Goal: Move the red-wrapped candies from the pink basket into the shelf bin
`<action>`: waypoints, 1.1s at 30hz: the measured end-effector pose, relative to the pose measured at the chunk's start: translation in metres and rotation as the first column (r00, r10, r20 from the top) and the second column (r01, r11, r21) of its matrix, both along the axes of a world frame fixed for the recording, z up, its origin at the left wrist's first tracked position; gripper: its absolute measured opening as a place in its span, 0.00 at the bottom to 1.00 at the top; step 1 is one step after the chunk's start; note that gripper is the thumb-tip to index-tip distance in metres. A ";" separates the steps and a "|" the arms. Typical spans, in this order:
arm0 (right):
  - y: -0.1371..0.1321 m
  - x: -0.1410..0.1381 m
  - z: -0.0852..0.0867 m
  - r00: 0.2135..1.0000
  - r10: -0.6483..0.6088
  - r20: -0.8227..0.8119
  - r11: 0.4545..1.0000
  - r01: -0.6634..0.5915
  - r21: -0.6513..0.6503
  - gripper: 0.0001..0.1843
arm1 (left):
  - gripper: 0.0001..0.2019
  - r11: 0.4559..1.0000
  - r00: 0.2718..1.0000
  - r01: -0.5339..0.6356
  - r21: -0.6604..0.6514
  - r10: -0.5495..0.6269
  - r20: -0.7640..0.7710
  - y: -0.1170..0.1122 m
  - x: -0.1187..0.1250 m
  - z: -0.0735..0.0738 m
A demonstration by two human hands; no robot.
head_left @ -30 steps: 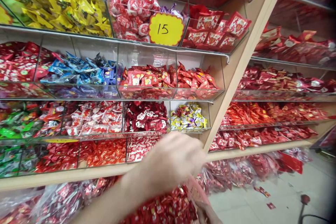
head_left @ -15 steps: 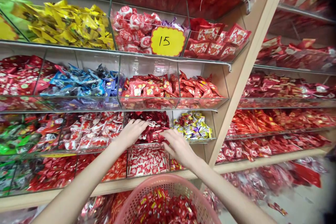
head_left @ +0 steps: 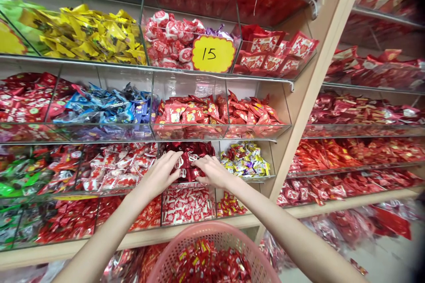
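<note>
Both of my hands reach into a clear-walled bin of dark red candy packets (head_left: 188, 162) on a low shelf. My left hand (head_left: 161, 174) is at the bin's left side, its fingers stretched and its thumb apart, with the tips at the packets. Opposite it, my right hand (head_left: 212, 171) bends over the packets from the right, fingers and thumb apart. Neither hand visibly lifts a packet. Below them stands a pink perforated plastic basket (head_left: 166, 254), partly filled with small red wrapped candies (head_left: 212, 263).
Yellow-and-white candies (head_left: 247, 161) fill the bin to the right. Red-and-white candies lie left (head_left: 116, 166) and below (head_left: 187, 205). A yellow tag marked 15 (head_left: 213, 54) hangs above. A wooden upright (head_left: 308, 70) divides the shelves. Bagged goods (head_left: 352, 230) lie on the floor.
My right hand has moved left and further over the dark red packets, closer to my left hand. The left hand has shifted slightly down, its thumb now showing apart from the fingers.
</note>
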State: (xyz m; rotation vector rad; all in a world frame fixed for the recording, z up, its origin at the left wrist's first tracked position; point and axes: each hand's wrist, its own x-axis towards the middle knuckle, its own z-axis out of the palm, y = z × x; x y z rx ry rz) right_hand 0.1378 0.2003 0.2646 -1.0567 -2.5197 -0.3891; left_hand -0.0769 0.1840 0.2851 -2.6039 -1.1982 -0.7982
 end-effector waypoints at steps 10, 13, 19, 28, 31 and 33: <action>-0.068 0.017 -0.008 0.752 -0.072 -0.655 0.968 -0.106 -0.229 0.22 | 0.26 0.983 0.744 -0.008 -0.181 0.127 0.656 -0.056 0.004 -0.019; -0.105 0.009 -0.058 0.213 -0.461 -0.861 0.729 -0.463 -0.505 0.20 | 0.29 0.879 0.509 0.136 -0.458 0.335 0.793 -0.089 0.027 -0.059; -0.159 -0.014 -0.155 -0.199 -0.824 -0.530 0.419 -0.844 -0.334 0.13 | 0.25 0.666 0.479 0.338 -0.665 0.487 0.731 -0.138 0.072 -0.143; -0.173 0.009 -0.158 -0.049 -0.844 -0.533 0.330 -0.832 -0.447 0.12 | 0.13 0.607 0.571 0.350 -0.714 0.466 0.676 -0.153 0.080 -0.167; -0.173 0.019 -0.157 -0.016 -0.844 -0.536 0.323 -0.813 -0.485 0.13 | 0.10 0.637 0.592 0.369 -0.677 0.400 0.700 -0.155 0.088 -0.168; -0.173 0.025 -0.158 -0.003 -0.850 -0.527 0.328 -0.787 -0.523 0.14 | 0.11 0.644 0.601 0.382 -0.663 0.372 0.707 -0.156 0.095 -0.171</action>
